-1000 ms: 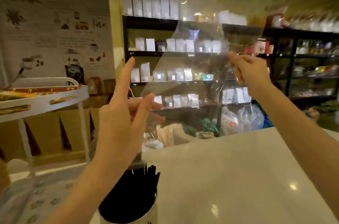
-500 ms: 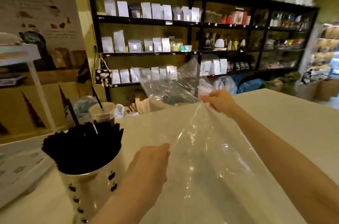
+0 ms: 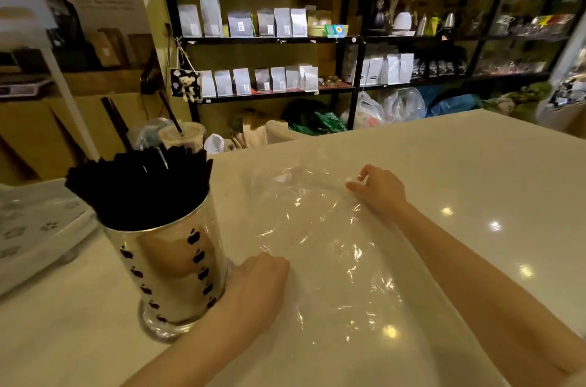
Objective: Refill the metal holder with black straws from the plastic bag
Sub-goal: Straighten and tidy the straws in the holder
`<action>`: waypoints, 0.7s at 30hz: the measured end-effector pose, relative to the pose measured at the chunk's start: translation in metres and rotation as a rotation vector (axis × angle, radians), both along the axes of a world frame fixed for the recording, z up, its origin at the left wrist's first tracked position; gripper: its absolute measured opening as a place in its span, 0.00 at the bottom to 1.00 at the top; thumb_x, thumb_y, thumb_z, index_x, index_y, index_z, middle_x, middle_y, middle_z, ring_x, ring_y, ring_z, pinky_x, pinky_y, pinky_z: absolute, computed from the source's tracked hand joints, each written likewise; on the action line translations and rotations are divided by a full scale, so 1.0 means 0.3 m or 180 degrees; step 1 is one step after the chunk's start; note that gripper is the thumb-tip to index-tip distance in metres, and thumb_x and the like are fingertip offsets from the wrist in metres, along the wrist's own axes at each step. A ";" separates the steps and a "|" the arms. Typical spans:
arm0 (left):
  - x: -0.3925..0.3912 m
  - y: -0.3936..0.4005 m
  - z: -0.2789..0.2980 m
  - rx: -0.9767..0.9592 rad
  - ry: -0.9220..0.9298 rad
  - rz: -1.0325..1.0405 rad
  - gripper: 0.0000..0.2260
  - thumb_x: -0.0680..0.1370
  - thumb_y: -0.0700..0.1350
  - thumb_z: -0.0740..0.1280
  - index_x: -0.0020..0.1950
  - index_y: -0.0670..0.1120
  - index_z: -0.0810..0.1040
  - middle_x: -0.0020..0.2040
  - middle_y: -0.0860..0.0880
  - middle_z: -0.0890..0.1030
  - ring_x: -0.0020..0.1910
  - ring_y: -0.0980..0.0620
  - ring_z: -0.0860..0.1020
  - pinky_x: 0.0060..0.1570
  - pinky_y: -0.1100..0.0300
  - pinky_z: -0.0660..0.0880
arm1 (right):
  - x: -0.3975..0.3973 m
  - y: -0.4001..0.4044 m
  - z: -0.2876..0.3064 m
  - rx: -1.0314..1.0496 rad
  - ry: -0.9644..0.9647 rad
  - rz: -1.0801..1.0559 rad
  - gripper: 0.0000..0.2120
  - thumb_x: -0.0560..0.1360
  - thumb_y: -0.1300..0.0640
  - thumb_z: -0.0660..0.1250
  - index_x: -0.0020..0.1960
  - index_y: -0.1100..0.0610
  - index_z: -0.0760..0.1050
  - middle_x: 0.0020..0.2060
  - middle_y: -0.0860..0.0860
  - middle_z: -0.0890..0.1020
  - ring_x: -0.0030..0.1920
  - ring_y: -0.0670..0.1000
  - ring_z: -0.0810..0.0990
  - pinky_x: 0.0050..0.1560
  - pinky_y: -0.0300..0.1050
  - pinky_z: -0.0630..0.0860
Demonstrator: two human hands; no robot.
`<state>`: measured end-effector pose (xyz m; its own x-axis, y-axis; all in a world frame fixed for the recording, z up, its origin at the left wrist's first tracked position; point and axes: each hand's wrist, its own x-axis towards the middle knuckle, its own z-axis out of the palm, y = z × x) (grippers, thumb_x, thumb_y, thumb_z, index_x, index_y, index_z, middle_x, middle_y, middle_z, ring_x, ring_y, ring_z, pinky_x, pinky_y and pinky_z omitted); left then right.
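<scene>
The metal holder (image 3: 177,266), shiny with dark cut-out holes, stands at the left of the white counter (image 3: 475,171). It is packed full of black straws (image 3: 139,187) that fan out above its rim. The clear plastic bag (image 3: 320,228) lies flat and empty on the counter to the holder's right. My left hand (image 3: 257,282) rests on the bag's near left edge, right beside the holder's base, fingers curled down. My right hand (image 3: 379,188) pinches the bag's far right edge against the counter.
A lidded iced drink (image 3: 182,138) with a black straw stands behind the holder. A white tray (image 3: 35,228) with paw prints sits at the far left. Dark shelves (image 3: 272,39) of pouches line the wall beyond the counter.
The bag was held up in the air with both hands, then brought down; it now lies flat on the counter with both hands pressing its edges.
</scene>
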<state>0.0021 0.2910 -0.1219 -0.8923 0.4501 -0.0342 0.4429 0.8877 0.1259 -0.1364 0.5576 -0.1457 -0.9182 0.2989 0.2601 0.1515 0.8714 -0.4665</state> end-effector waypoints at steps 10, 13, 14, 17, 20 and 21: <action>0.012 -0.010 0.009 -0.0230 -0.0247 -0.0022 0.12 0.78 0.45 0.54 0.58 0.43 0.69 0.53 0.42 0.78 0.52 0.41 0.75 0.47 0.54 0.68 | -0.011 -0.065 0.002 0.0720 0.0132 0.0112 0.32 0.71 0.54 0.70 0.70 0.60 0.60 0.65 0.60 0.70 0.66 0.61 0.64 0.62 0.53 0.65; 0.033 -0.007 0.045 -0.0271 -0.0352 -0.0015 0.19 0.79 0.51 0.55 0.67 0.45 0.63 0.57 0.42 0.76 0.56 0.42 0.74 0.49 0.54 0.67 | 0.000 -0.165 0.090 0.0687 0.0387 0.0549 0.26 0.72 0.54 0.69 0.67 0.58 0.66 0.64 0.57 0.72 0.66 0.59 0.65 0.62 0.51 0.65; 0.043 -0.010 0.072 -0.0268 -0.0294 -0.0057 0.23 0.79 0.53 0.54 0.71 0.47 0.56 0.57 0.42 0.75 0.57 0.42 0.73 0.51 0.53 0.67 | 0.011 -0.211 0.130 0.0527 0.0573 0.0740 0.23 0.72 0.54 0.69 0.65 0.58 0.69 0.62 0.56 0.75 0.64 0.58 0.67 0.61 0.50 0.66; 0.074 -0.061 0.197 0.0538 0.0262 -0.0346 0.25 0.77 0.59 0.54 0.72 0.55 0.52 0.51 0.48 0.80 0.51 0.48 0.76 0.50 0.54 0.72 | 0.078 -0.353 0.269 -0.0500 0.0764 0.1529 0.14 0.71 0.59 0.71 0.55 0.54 0.76 0.50 0.50 0.80 0.56 0.52 0.75 0.56 0.47 0.71; 0.109 -0.159 0.359 0.1723 0.0814 -0.0812 0.19 0.73 0.61 0.56 0.63 0.61 0.67 0.41 0.60 0.80 0.42 0.62 0.76 0.42 0.66 0.76 | 0.160 -0.464 0.375 -0.1849 0.0086 0.2681 0.18 0.68 0.66 0.70 0.54 0.48 0.76 0.51 0.49 0.81 0.56 0.48 0.78 0.56 0.45 0.76; 0.111 -0.203 0.398 0.1943 0.1016 -0.0919 0.17 0.73 0.59 0.58 0.60 0.60 0.71 0.41 0.61 0.79 0.43 0.63 0.76 0.40 0.69 0.75 | 0.179 -0.492 0.395 -0.2166 -0.0140 0.3029 0.22 0.67 0.66 0.70 0.57 0.48 0.75 0.54 0.49 0.80 0.58 0.48 0.77 0.57 0.46 0.76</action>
<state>0.0354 0.2302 -0.0025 -0.6605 0.5241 0.5377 0.7454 0.5439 0.3854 -0.0826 0.4100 -0.0270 -0.8509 -0.4485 0.2737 -0.3998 0.2147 -0.8911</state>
